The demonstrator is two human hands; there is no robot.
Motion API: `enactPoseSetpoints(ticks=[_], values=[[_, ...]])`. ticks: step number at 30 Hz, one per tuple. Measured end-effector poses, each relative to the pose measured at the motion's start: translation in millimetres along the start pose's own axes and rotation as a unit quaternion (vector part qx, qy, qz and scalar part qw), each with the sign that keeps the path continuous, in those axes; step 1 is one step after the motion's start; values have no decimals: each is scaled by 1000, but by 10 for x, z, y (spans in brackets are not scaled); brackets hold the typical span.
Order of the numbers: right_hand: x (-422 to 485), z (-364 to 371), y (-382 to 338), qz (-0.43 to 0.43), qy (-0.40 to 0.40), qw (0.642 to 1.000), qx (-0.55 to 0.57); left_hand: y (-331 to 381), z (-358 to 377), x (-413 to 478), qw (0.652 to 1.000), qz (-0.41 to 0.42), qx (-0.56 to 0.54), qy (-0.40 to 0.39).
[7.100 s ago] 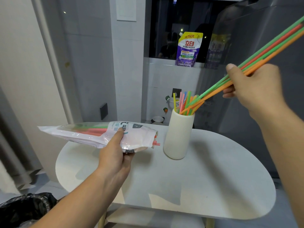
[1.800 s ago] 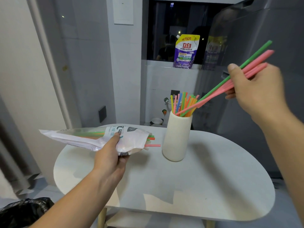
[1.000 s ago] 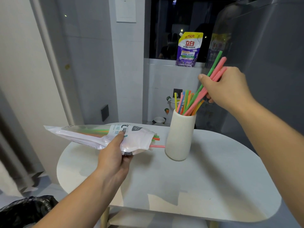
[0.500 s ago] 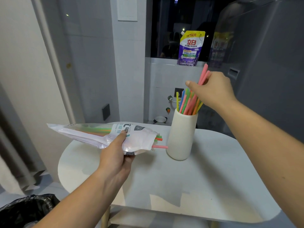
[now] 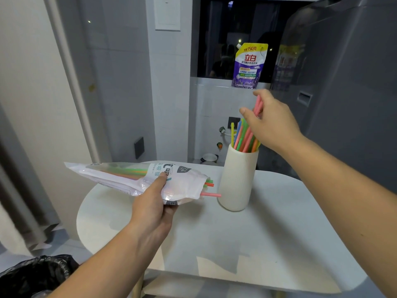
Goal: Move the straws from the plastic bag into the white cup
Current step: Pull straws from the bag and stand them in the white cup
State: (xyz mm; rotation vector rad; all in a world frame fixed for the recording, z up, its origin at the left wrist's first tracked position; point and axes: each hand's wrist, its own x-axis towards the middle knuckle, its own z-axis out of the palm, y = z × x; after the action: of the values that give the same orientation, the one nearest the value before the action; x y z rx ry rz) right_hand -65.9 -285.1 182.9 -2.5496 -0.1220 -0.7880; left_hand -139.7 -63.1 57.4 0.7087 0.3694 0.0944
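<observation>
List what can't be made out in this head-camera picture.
- Straw count inside the plastic bag: printed film and the left hand cover most of it.
- Straws' lower ends: hidden by the white cup wall.
- Grip on the pink straws: right hand covers it.
- Table legs: cut by bottom edge.

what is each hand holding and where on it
Left hand grips the plastic bag near its open end. Right hand pinches pink straws near their tops, lower ends in the white cup.
</observation>
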Motion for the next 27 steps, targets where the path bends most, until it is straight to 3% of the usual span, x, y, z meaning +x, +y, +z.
enactPoseSetpoints(ticks=[4,8,13,15,17,20,21,22,24,27], values=[[28,12,18,33,6,999,-6,3,-4,4,1000,2,-3,-3],[31,-9,-30,-16,6,1000,24,-3,-1,3,1000,4,-2,-4],[-1,13,-14,-7,-149,988,-41,-11,27,-8,1000,3,0,-4],[-17,23,16,-6,-167,984,-62,-7,26,-15,1000,1,0,-6],[-48,7,34,-16,-99,994,-53,5,21,-16,1000,1,-1,-5],[-271,-44,-28,-43,111,993,13,14,8,-6,1000,0,0,-5],[-407,-22,-66,-36,141,988,48,17,5,-7,1000,2,0,-5],[-557,14,-109,-14,131,987,88,19,8,-9,1000,5,-1,-7],[-866,157,-200,83,6,982,171,16,15,-9,1000,16,8,-12],[-1212,416,-273,238,-190,913,270,-6,25,-18,999,37,27,-16]])
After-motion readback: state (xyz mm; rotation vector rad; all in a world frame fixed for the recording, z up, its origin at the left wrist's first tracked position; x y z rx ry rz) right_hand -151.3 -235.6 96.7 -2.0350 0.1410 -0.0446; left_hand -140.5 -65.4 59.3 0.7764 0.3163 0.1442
